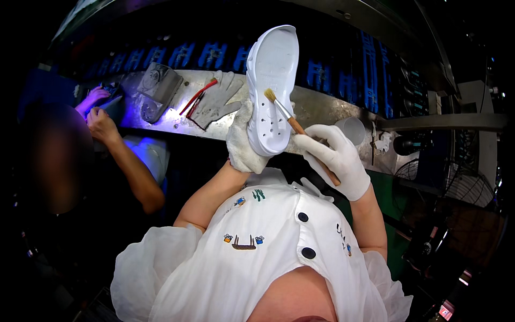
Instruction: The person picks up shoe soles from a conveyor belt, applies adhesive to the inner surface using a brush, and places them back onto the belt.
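1. The metal surface (pixel 322 107) runs as a band across the upper middle of the frame, lit violet toward the upper left. Its near edge passes just behind both of my hands, so I judge that whatever I do next is best kept on my side of that lip.
2. The white clog-style shoe (pixel 272 86) stands upright in the upper centre, sole side toward me, toe end up. It is raised above the surface, not resting on it.
3. My left hand (pixel 242 142), in a knit glove, is clamped round the lower heel end of the shoe, fingers closed on it.
4. My right hand (pixel 338 158), in a smooth white glove, has its fingers closed on the wooden handle of the brush (pixel 289 119), whose bristles touch the shoe near its middle. I take this to be a brushing or coating pass on the sole; the next stroke calls for a steady left grip and light bristle pressure.
5. A spare grey glove (pixel 217 99) and a red-handled tool (pixel 197 96) lie on the surface left of the shoe; a translucent cup (pixel 351 129) sits just right of my brush hand. I'd watch that one on a wide stroke.
6. At the far left a co-worker's hands (pixel 99 115) work well apart from mine. Open room lies mainly below the shoe.
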